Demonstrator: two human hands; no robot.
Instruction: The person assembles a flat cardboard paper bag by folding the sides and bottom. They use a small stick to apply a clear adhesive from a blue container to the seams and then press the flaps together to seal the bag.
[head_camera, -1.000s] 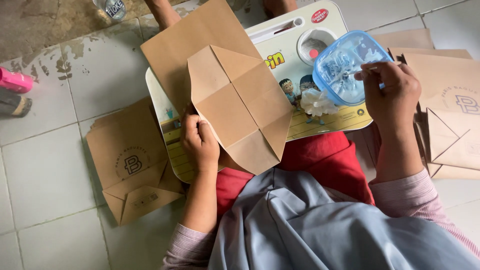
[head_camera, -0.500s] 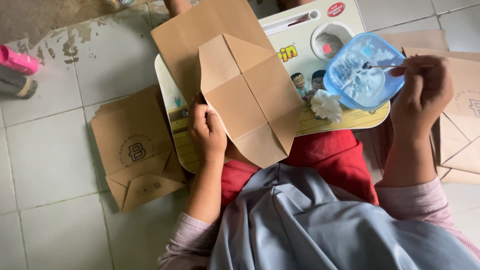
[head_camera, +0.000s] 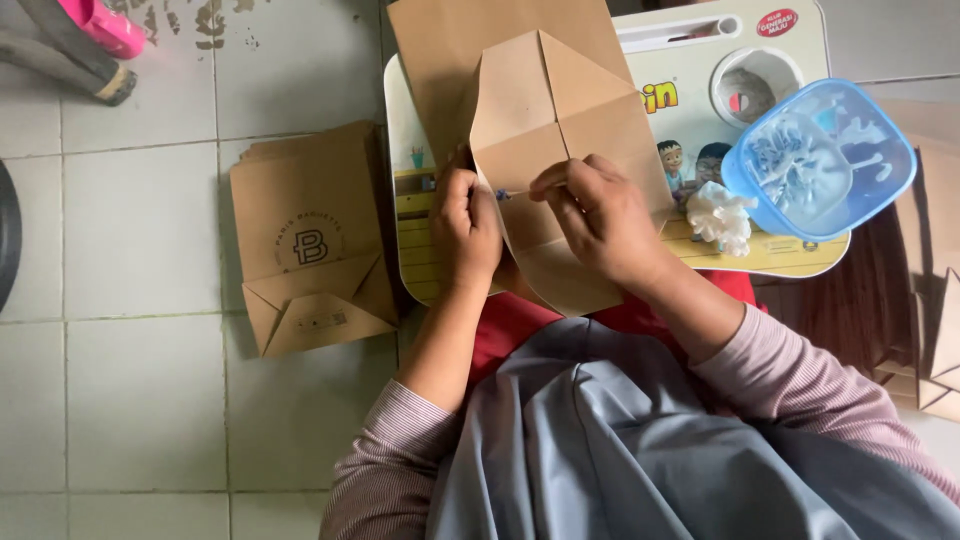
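Observation:
A brown paper bag lies bottom-up on a small printed lap table, its flaps folded into a diamond. My left hand presses the bag's left flap down. My right hand holds a thin brush whose tip touches the flap edge between the two hands. A blue plastic tub with white glue sits on the table's right side, with a crumpled white tissue beside it.
A stack of finished brown bags lies on the tiled floor to the left. More brown bags lie at the right edge. A pink object and a dark sandal are at the top left.
My right hand has come away from the blue tub and moved left onto the bag with the brush. My left hand stays on the flap.

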